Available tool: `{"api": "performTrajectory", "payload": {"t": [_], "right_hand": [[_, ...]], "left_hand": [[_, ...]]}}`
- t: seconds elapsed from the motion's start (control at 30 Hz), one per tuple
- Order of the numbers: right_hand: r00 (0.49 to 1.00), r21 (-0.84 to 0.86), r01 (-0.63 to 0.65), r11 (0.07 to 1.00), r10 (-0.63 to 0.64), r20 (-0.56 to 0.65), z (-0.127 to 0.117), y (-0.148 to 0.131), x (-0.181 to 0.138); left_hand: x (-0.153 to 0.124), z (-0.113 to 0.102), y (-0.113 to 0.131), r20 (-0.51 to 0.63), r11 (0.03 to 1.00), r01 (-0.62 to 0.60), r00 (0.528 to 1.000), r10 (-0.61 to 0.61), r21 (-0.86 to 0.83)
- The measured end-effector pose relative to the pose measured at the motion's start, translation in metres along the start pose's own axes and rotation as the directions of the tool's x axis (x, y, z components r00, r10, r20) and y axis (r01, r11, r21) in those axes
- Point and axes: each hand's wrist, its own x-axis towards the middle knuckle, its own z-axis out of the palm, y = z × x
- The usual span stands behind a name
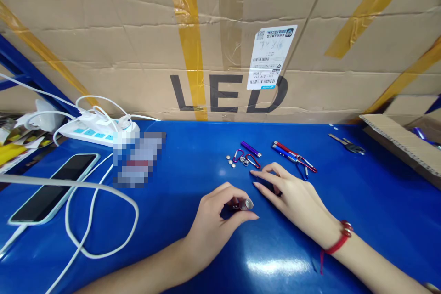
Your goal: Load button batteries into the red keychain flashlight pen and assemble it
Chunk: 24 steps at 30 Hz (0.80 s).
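1. The left hand [215,213] rests on the blue bench [344,202], its fingers [241,216] curled and pinching a small dark flashlight [241,205] whose silvery end points right.
2. The right hand [292,195] lies flat just beside it, fingers pressed together and stretched toward the carabiners; a dark piece under the palm is mostly hidden.
3. Just beyond the fingertips lie red and pink carabiners [248,160], four small button cells [230,161] and a purple flashlight [251,149].
4. A red and a blue flashlight [287,151] with clips lie to the right, near the right hand.
5. A key [346,144] sits well apart, far right.
6. On the left: a phone [51,188], a white cable [103,220] looping across the bench, and a power strip [93,132].
7. A cardboard box [103,55] marked LED stands behind.
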Motion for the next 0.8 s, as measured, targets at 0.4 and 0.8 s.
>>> {"api": "performTrajectory", "payload": {"t": [0.4,0.8], "right_hand": [[0.997,-0.033,-0.080,0.996,0.081,0.004,-0.0022,0.0009,-0.0024],[0.981,0.201,-0.153,0.968,0.124,0.149,-0.0021,0.0017,-0.0022]], "left_hand": [[0.0005,-0.0006,-0.0003,0.015,1.000,-0.015,1.000,0.014,0.025],[0.0015,0.0000,-0.0003,0.009,1.000,0.002,1.000,-0.002,0.007]]}}
